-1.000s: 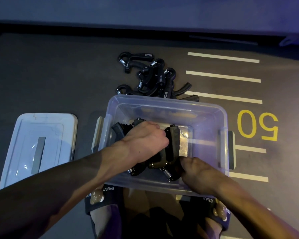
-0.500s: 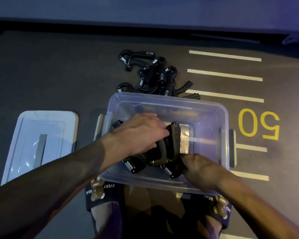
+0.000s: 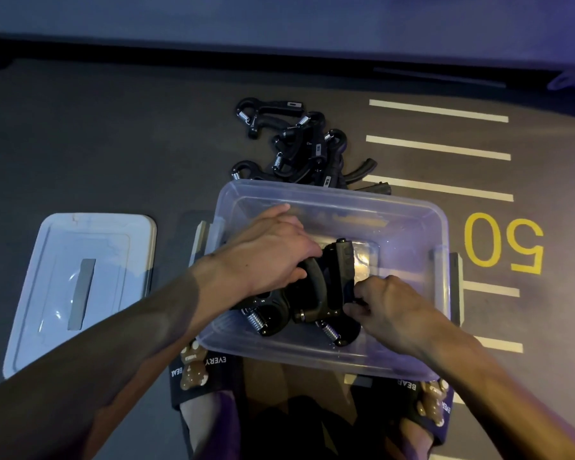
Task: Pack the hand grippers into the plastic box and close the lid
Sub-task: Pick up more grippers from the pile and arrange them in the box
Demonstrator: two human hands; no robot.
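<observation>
At 9 o'clock the lid [image 3: 77, 287] lies flat on the floor, well apart from the plastic box [image 3: 409, 214]. My left hand [image 3: 266, 257] rests on the grippers in the box [image 3: 319, 293]; whether its fingers curl round one I cannot tell. My right hand [image 3: 389, 307] pinches the right-hand gripper's handle with curled fingers. Risk, as I judge it: loosely stacked grippers may ride above the rim and block lid closure; a spring may snag a neighbour. The box holds at least two grippers at centre. The loose pile [image 3: 296, 147] waits on the floor at 12 o'clock, just beyond the box.
</observation>
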